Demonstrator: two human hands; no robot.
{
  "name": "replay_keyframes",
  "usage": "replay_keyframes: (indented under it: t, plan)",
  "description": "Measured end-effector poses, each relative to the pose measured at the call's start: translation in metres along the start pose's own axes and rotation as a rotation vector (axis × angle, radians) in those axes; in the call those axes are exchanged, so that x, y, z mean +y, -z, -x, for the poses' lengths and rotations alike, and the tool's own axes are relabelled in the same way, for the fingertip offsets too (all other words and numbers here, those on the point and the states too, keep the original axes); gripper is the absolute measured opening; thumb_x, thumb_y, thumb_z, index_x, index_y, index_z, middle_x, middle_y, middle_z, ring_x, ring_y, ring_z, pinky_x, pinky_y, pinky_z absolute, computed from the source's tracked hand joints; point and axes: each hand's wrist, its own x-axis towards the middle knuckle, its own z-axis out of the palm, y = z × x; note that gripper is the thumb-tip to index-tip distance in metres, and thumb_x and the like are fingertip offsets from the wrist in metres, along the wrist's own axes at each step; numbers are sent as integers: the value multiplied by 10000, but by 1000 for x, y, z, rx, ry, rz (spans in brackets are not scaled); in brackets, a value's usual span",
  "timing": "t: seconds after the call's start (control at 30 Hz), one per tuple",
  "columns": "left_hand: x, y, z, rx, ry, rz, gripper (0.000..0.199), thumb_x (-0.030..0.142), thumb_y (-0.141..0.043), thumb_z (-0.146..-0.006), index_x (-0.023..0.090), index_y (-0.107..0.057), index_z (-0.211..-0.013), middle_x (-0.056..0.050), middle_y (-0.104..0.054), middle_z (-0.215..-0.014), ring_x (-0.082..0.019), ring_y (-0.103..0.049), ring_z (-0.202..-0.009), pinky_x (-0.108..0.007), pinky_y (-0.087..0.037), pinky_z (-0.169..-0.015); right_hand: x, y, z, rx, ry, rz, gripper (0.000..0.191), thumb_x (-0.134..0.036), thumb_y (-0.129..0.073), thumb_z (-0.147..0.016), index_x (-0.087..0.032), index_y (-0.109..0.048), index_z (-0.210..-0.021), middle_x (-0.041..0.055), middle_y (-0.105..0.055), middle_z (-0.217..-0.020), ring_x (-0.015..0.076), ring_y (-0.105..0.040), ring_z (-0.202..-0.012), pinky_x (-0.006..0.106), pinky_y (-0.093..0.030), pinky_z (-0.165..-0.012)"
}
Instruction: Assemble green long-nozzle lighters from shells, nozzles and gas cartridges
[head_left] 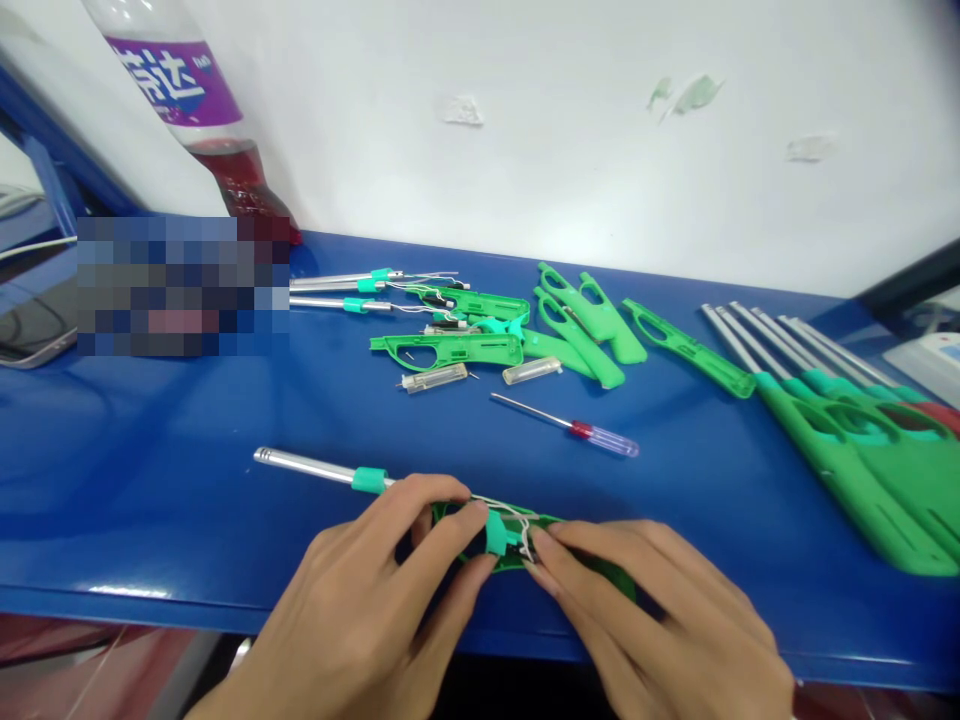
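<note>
A green lighter shell half lies open side up near the table's front edge, with white wires and a teal trigger in it. My left hand pinches the teal trigger between thumb and fingers. From the shell's left end a silver tube with a teal collar points left. My right hand is closed at the shell's right part, its thumb and index fingertip by the white wires; whatever lies between those fingertips is hidden.
Behind the hands lie a screwdriver, clear fuel tanks, green shell halves and silver tubes with wires. Several assembled lighters lie at right. A bottle stands back left, near a phone.
</note>
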Motion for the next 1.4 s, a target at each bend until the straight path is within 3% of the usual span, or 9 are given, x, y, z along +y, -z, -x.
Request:
replay_keyframes:
  t: [0.2,0.37,0.57,0.87,0.97,1.1,1.17,1.4]
  plan:
    - [2,2,1,-11,4,13,251,160,-571,-1070,212,-651,-1303,-62,-676,-1240,-150,-720,-1042,-285,-564,-745,0,-1,0,-19,16,30,207,-152,-684,-1012,-221,-796,-1172,5,-813,-1052,134,-744,-860,277,-593,-784]
    - [1,0,0,2,4,-14,245,173,-563,-1079,222,-650,-1303,-60,-667,-1269,-153,-713,-1071,-287,-556,-745,-4,0,5,57,29,57,221,-133,-712,-986,-210,-787,-1179,-6,-840,-1055,139,-781,-882,285,-592,-877]
    - [0,0,-1,-3,-14,-11,249,168,-567,-1075,202,-642,-1310,-79,-666,-1272,-169,-706,-1099,-288,-564,-767,-6,0,1,54,56,74,147,-194,-703,-1004,-211,-794,-1118,-10,-852,-1003,153,-797,-790,305,-600,-724]
    - [2,2,1,-22,-23,-35,239,186,-552,-1087,196,-650,-1305,-89,-680,-1256,-182,-715,-1076,-289,-565,-731,-5,2,-8,5,37,38,180,-217,-641,-1043,-202,-810,-981,16,-826,-923,139,-748,-721,286,-583,-648]
    - [0,1,2,-24,-24,-51,233,188,-548,-1089,195,-660,-1293,-87,-683,-1246,-169,-723,-1003,-292,-554,-706,-3,1,-3,5,36,49,131,-207,-692,-1016,-227,-804,-1081,-2,-827,-997,150,-743,-823,304,-570,-775]
    - [-2,-1,3,-30,-11,-56,269,122,-533,-1078,220,-672,-1285,-66,-683,-1241,-117,-705,-835,-284,-528,-665,2,-2,3,20,-13,88,353,-296,-758,-990,-235,-726,-1335,30,-796,-1157,220,-697,-1051,377,-507,-991]
    - [-2,-1,3,-30,-7,-36,270,118,-536,-1075,229,-670,-1281,-58,-686,-1234,-109,-700,-811,-277,-521,-651,4,-3,3,-5,-55,89,419,-380,-731,-1012,-216,-685,-1395,51,-773,-1163,232,-678,-1070,377,-510,-972]
    - [-4,1,2,-63,7,-32,424,3,-440,-1018,269,-667,-1258,-24,-720,-1147,-117,-725,-799,-265,-532,-651,4,-4,-2,-49,-97,34,223,-392,-656,-1059,-270,-745,-1223,21,-751,-1058,194,-700,-945,330,-558,-814]
